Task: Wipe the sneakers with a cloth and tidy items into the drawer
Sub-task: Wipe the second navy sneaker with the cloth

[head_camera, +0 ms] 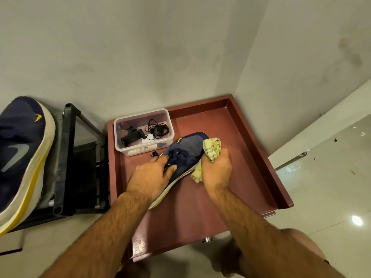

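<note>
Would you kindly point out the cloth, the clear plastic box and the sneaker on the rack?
cloth [212,147]: head view, bunched upper part.
clear plastic box [122,149]: head view, near-left corner.
sneaker on the rack [18,145]: head view, navy side panel.

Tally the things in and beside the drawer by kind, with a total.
Sneakers: 2, one held over the drawer, one on the rack
Cloths: 1
Clear plastic boxes: 1
Drawers: 1
Racks: 1
Total: 6

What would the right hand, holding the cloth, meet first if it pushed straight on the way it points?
Probably the toe of the navy sneaker: the right hand presses the cloth against it. Beyond lies the drawer floor; depth is unclear.
</note>
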